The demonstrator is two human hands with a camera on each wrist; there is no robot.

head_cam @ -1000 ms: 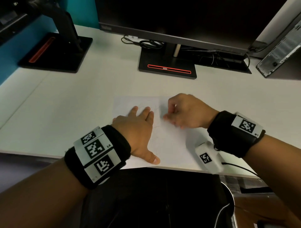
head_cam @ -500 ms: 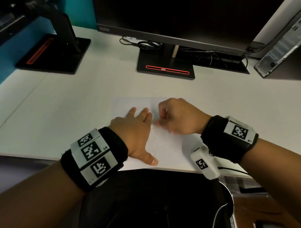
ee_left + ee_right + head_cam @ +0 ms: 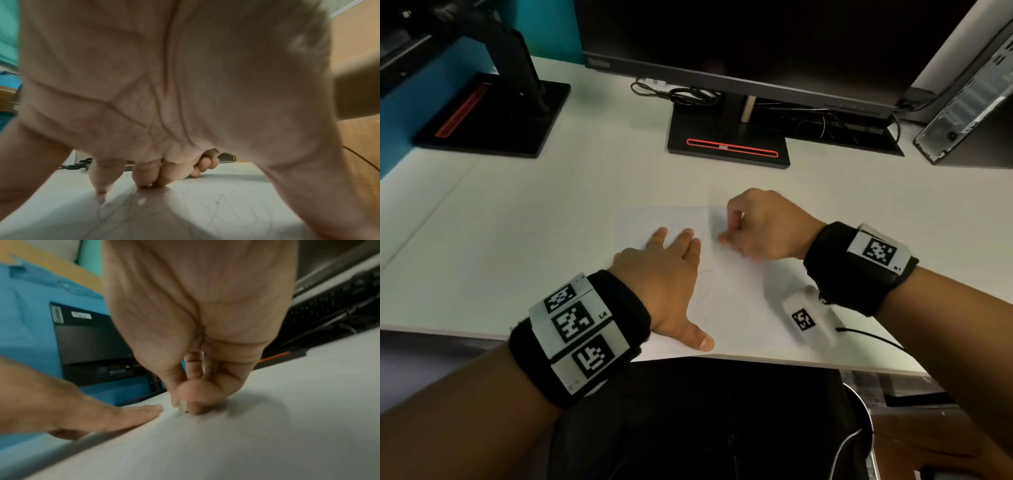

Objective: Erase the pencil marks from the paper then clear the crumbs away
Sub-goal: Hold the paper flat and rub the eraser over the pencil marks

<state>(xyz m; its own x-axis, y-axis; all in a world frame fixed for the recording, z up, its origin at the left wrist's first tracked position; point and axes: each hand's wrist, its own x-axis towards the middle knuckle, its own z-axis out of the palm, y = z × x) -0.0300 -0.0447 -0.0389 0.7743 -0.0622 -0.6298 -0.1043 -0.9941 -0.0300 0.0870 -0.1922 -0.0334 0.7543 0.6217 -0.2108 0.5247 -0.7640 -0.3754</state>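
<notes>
A white sheet of paper (image 3: 739, 301) with faint pencil scribbles (image 3: 236, 211) lies on the desk near its front edge. My left hand (image 3: 671, 267) presses flat on the sheet's left part, fingers straight and thumb spread toward the desk edge. My right hand (image 3: 753, 226) is just to its right, fingers curled, pinching a small pale eraser (image 3: 183, 407) whose tip touches the paper. In the head view the eraser is hidden by the fingers. A small dark speck (image 3: 721, 247) lies by the right fingertips.
A monitor stand (image 3: 729, 144) with a red stripe stands behind the paper, with cables (image 3: 681, 92) beside it. A second stand (image 3: 489, 116) is at the far left, a computer case (image 3: 969, 96) at the far right. The white desk (image 3: 517, 240) stretches left.
My right hand has rubbed back and forth over the paper, shifting left half a second ago and now back right and slightly up. The left hand stays pressed in place.
</notes>
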